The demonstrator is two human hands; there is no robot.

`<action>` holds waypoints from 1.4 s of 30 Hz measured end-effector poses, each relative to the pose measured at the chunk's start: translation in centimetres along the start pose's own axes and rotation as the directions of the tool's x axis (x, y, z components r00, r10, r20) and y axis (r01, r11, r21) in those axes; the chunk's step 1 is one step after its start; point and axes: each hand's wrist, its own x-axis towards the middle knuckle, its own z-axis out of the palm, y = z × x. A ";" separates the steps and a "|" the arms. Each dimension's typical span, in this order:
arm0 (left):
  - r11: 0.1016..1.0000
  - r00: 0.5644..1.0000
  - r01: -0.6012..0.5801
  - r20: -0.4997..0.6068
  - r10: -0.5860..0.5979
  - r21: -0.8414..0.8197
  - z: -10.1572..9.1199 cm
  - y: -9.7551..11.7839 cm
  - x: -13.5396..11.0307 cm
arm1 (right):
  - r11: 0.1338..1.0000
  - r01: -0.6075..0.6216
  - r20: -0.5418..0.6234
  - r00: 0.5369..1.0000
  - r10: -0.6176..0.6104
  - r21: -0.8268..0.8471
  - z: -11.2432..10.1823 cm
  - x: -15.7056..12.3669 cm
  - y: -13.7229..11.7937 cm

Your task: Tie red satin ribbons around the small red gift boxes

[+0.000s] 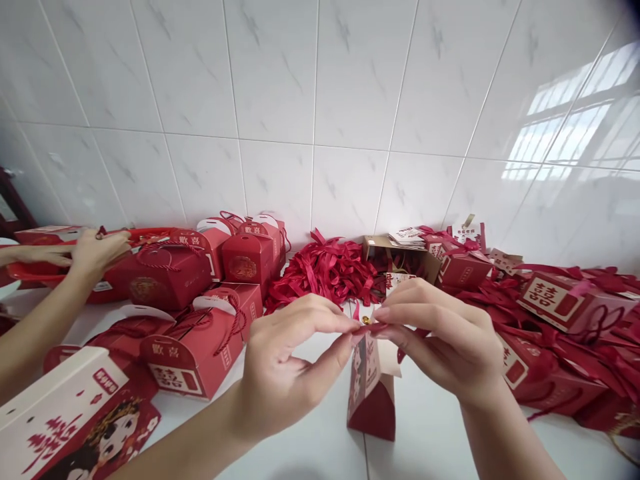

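left hand (287, 360) and right hand (447, 340) both pinch the red ribbon (371, 329) at the top of the small box (373, 417), near centre; light, even tension should keep the ribbon flat and the box steady.

歡喜 | front red box (197, 353) || 歡喜 | rear red box (249, 253) || 囍 | white-and-red box (75, 417)

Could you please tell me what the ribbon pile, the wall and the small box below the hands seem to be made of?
Ribbon pile: probably satin-like fabric, given its soft folds and slight sheen.
Wall: likely glossy glazed tile; it shows joint lines and reflects light.
Small box: apparently printed card, fairly matte, with crisp folds.
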 end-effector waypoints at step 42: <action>0.952 0.947 -0.303 0.130 0.295 0.046 -0.6 -2.6 0.7 | -0.337 -0.515 0.565 0.390 0.727 0.788 2.1 -1.1 2.0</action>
